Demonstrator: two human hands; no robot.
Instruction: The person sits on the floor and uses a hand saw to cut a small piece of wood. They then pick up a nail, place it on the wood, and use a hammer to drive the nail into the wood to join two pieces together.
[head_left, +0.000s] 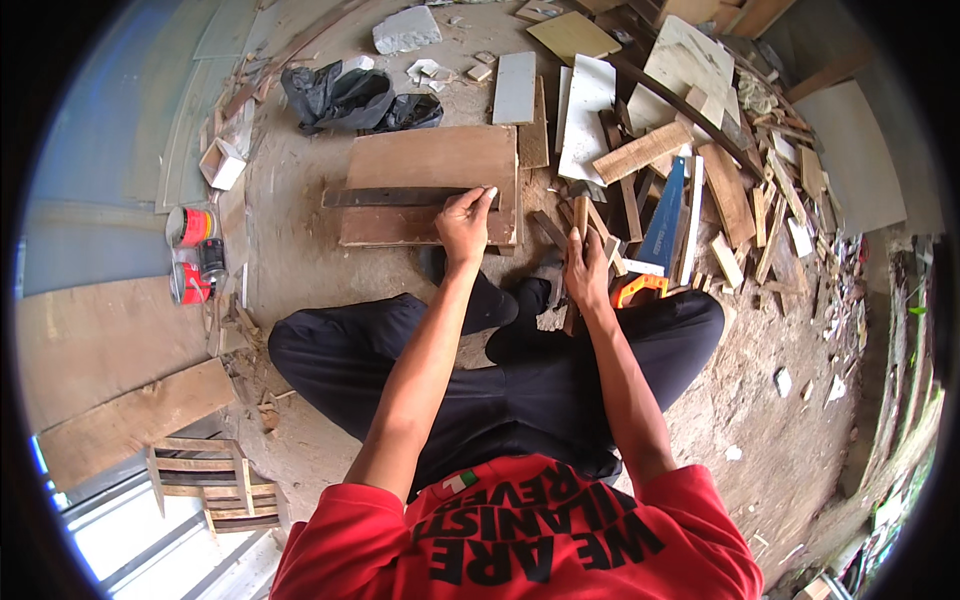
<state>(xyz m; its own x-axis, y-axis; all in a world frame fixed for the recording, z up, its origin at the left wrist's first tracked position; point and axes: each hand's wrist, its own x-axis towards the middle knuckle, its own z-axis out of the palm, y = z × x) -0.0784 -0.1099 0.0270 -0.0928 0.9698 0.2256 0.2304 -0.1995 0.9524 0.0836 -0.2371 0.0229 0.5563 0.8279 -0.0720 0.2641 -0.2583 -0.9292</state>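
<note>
pinching with the left hand (465, 222) the right end of a dark wooden strip (390, 197), stretched across a brown wooden board (440, 155) and past its left edge. gripping, seemingly, a slim wooden stick (581, 213) with the right hand (588, 264), right of the board. probably light, stiff, hardly slippery; best held near either end. cramped right of the board by offcuts (728, 197) and a blue-bladed handsaw (663, 222); roomier left of it.

Decent light tbh, soft shadows on the floor (740, 400), mid pretty sharp. Blown-out glare ~8 o'clock, bluish haze ~10, edges bent w/ black rim.
</note>
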